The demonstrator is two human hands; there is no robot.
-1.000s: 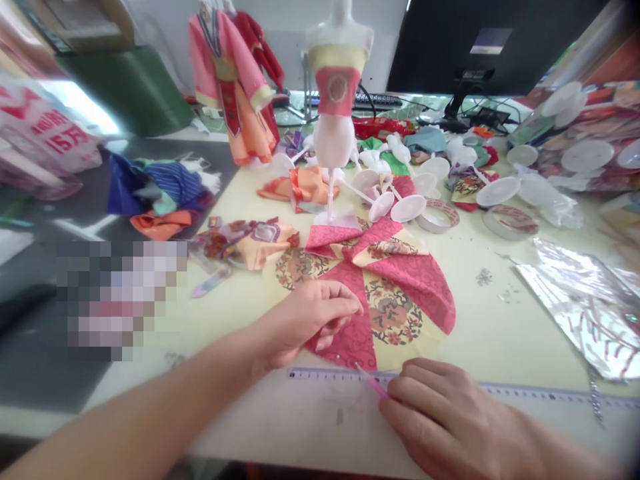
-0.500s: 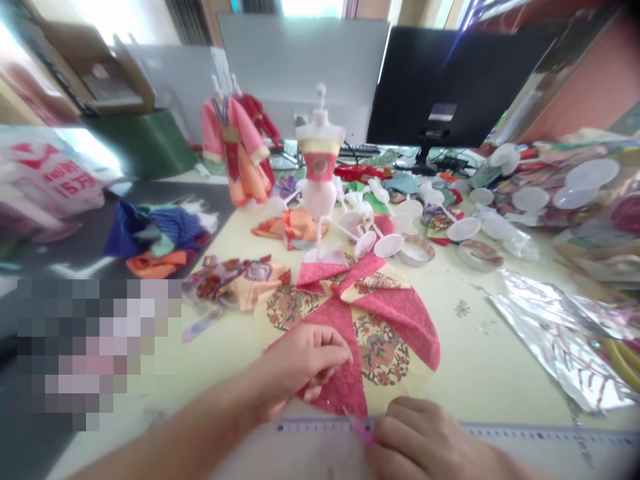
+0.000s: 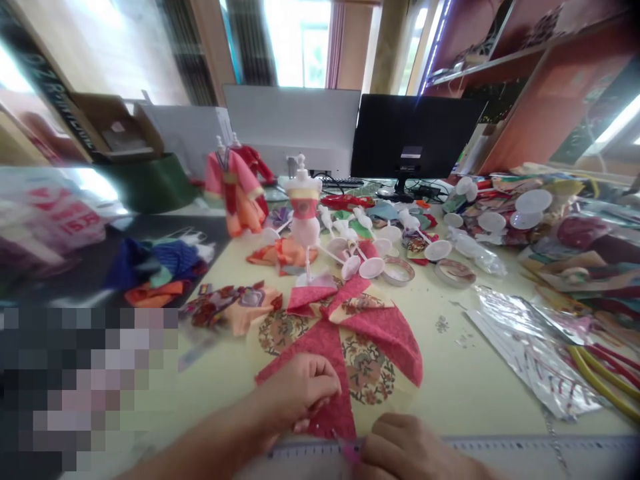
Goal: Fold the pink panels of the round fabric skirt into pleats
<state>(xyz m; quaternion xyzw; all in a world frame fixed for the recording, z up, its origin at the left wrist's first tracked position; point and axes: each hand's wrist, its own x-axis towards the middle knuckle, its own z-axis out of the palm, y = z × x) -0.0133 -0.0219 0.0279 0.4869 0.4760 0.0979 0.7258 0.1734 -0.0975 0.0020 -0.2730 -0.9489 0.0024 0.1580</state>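
Observation:
A pleated skirt piece in crimson and cream floral fabric lies spread on the pale table. My left hand rests over its front red panel, fingers curled closed with the thumb against them; whatever they hold, if anything, is hidden. Small white dots show on the red fabric near its lower edge. To the right, my right hand is closed around a slim pink tool, blurred, its thin tip pointing at that edge. A clear ruler runs along the table front, partly under my right hand.
A small white mannequin wearing a red and cream band stands behind the skirt. Doll robes hang at back left. Tape rolls, silver packets, yellow-handled scissors and a heap of bagged fabric lie right. Two monitors stand behind.
The camera view has tipped upward, so everything sits lower in the picture and more of the windows shows. Both hands keep nearly the same pose over the fabric.

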